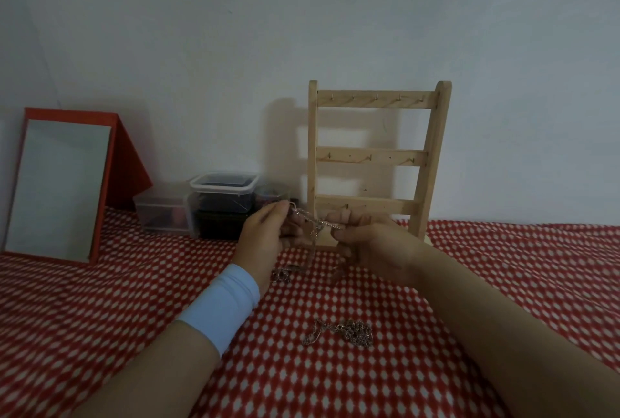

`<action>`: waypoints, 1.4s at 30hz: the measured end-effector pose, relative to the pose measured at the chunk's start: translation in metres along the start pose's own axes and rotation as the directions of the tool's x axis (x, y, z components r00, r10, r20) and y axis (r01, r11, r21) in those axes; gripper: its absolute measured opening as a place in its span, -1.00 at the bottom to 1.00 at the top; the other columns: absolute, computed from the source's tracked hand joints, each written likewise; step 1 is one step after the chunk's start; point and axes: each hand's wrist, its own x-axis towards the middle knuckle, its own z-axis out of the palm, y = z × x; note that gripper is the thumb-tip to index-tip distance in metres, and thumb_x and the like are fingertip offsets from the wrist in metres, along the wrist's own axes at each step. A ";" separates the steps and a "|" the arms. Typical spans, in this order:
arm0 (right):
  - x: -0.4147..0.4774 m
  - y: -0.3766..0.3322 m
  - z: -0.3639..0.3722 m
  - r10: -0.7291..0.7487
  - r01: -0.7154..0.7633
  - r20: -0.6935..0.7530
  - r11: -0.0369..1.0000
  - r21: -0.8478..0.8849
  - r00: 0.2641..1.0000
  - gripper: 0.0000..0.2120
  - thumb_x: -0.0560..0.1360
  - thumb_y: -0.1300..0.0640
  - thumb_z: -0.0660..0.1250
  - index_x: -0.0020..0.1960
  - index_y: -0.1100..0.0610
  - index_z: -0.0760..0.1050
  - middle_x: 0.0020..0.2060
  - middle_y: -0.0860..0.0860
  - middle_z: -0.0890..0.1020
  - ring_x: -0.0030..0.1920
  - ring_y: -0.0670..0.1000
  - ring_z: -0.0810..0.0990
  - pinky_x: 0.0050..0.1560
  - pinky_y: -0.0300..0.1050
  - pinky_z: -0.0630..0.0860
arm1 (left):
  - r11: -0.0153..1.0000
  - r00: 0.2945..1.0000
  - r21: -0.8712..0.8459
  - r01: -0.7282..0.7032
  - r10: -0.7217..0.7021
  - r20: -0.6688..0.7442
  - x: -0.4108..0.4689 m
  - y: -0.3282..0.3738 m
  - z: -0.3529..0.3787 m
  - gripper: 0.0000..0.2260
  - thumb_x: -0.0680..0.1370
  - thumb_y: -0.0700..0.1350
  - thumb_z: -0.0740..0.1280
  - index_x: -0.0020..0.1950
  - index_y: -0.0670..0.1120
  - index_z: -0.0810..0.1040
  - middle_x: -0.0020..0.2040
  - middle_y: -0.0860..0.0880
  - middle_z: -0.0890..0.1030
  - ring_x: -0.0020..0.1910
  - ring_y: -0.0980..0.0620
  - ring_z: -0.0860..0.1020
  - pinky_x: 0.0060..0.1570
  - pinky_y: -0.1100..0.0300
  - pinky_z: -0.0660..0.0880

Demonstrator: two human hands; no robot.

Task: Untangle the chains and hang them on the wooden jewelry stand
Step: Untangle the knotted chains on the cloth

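The chains are in two places. One, the held chain, is stretched between the person's hands at the centre of the frame, just in front of the foot of the wooden jewelry stand. A second chain lies bunched on the red dotted cloth at lower centre, well apart from the hands.

The left hand pinches one end of the held chain, its fingers closed narrowly on it. The right hand curls round the other side and pinches it too. Between them the links cross and a strand hangs down, its lower part trailing onto the cloth beside the left wrist. The blur hides exactly where the knot sits.

From where I stand, the step in hand is the untangling, and the task looks early: I see nothing hanging on the stand's hooks. Doing it well means slackening rather than pulling. The hands should come a little closer so the crossing loosens, then one strand can be teased out through the loop. A hard tug would likely cinch it tight. Once the chain is free, the top rail looks the sensible place, since a long chain needs the drop.
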 end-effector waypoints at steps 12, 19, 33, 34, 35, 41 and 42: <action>-0.010 -0.008 0.011 -0.132 0.074 -0.097 0.886 -0.458 0.987 -0.78 0.62 0.08 0.34 -0.14 0.09 0.68 -0.48 -0.11 0.50 -0.50 -0.12 0.31 -0.49 -0.31 0.28 | 0.958 0.978 -0.199 0.208 -0.197 0.076 0.003 0.004 0.004 -0.75 0.65 -0.05 0.21 -0.10 -0.17 0.55 -0.25 -0.10 0.66 -0.23 -0.03 0.64 -0.13 0.03 0.59; -0.008 -0.005 0.009 -0.138 0.063 -0.123 0.875 -0.479 0.983 -0.69 0.66 0.06 0.28 -0.19 0.12 0.66 -0.43 -0.01 0.53 -0.44 -0.08 0.42 -0.33 -0.24 0.42 | 0.965 0.998 0.255 0.057 -0.065 0.023 0.001 -0.006 0.000 -0.88 0.61 -0.13 0.30 0.10 -0.14 0.54 -0.20 -0.05 0.68 -0.28 0.01 0.60 -0.23 0.15 0.60; -0.004 -0.003 0.004 -0.109 0.058 -0.100 0.906 -0.419 0.989 -0.73 0.68 0.07 0.25 -0.06 0.22 0.60 -0.44 -0.04 0.36 -0.47 -0.08 0.23 -0.46 -0.22 0.19 | 0.746 0.928 0.556 -0.367 0.254 0.272 -0.003 -0.015 -0.007 -0.87 0.50 -0.17 0.45 -0.12 0.09 0.67 -0.17 0.14 0.68 -0.12 0.22 0.62 0.00 0.25 0.55; -0.005 -0.003 0.005 -0.104 0.047 -0.106 0.897 -0.439 0.989 -0.72 0.67 0.06 0.26 -0.05 0.24 0.58 -0.45 -0.04 0.36 -0.48 -0.09 0.24 -0.48 -0.24 0.20 | 0.741 0.929 0.563 -0.366 0.256 0.267 -0.003 -0.015 -0.007 -0.88 0.49 -0.15 0.46 -0.15 0.08 0.66 -0.18 0.13 0.67 -0.14 0.21 0.61 -0.02 0.26 0.55; -0.004 -0.003 0.005 -0.107 0.041 -0.116 0.884 -0.466 0.987 -0.72 0.67 0.05 0.27 -0.07 0.23 0.56 -0.46 -0.05 0.39 -0.51 -0.11 0.27 -0.50 -0.27 0.22 | 0.733 0.930 0.575 -0.365 0.255 0.265 -0.002 -0.016 -0.007 -0.90 0.49 -0.14 0.46 -0.16 0.07 0.65 -0.19 0.12 0.67 -0.14 0.20 0.60 -0.04 0.28 0.54; -0.006 0.001 0.007 -0.196 0.079 -0.129 0.790 -0.608 0.972 -0.77 0.57 -0.02 0.40 -0.04 0.14 0.69 -0.22 -0.10 0.72 -0.24 -0.28 0.64 -0.25 -0.50 0.45 | 0.696 0.916 0.597 -0.398 0.270 0.297 -0.005 -0.022 -0.006 -0.88 0.52 -0.13 0.41 -0.15 0.10 0.58 -0.17 0.15 0.62 -0.13 0.24 0.57 -0.10 0.40 0.48; -0.006 0.002 0.007 -0.176 0.054 -0.142 0.791 -0.609 0.974 -0.80 0.55 -0.03 0.43 -0.06 0.09 0.71 -0.17 -0.13 0.74 -0.16 -0.29 0.66 -0.18 -0.48 0.47 | 0.688 0.912 0.600 -0.409 0.278 0.303 -0.005 -0.022 -0.006 -0.88 0.52 -0.14 0.41 -0.15 0.08 0.58 -0.17 0.15 0.62 -0.13 0.24 0.57 -0.10 0.41 0.48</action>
